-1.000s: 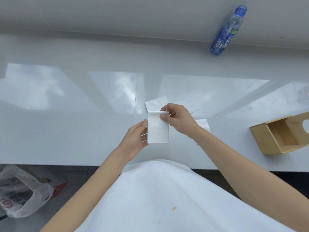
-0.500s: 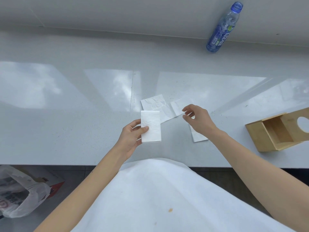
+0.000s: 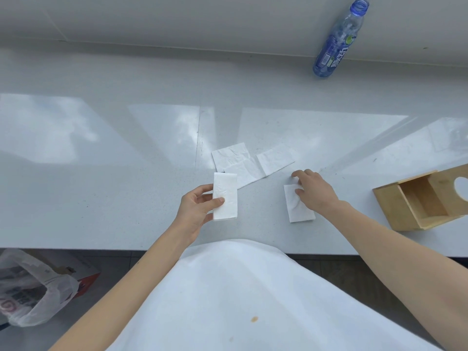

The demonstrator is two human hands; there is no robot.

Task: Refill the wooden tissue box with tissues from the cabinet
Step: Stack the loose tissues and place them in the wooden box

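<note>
Your left hand (image 3: 200, 211) pinches folded tissue (image 3: 225, 198), thumb on top, likely kept ready for stacking. Your right hand (image 3: 314, 192) touches second folded tissue (image 3: 298, 209) on counter (image 3: 101, 198); grip unclear, probably gathering it. Wooden tissue box (image 3: 425, 198) lies open, right of right fingers.

A white folded tissue (image 3: 225, 198) is pinched upright between the thumb and fingers of the left hand (image 3: 195, 211), while a second folded tissue (image 3: 300, 214) lies flat on the counter (image 3: 101, 186), partly under the right hand (image 3: 314, 191). Beyond them, creased unfolded tissue sheets (image 3: 240, 160) lie spread flat. Well to the right, the empty wooden tissue box (image 3: 395, 209) lies tipped on its side, its open hollow showing.
</note>
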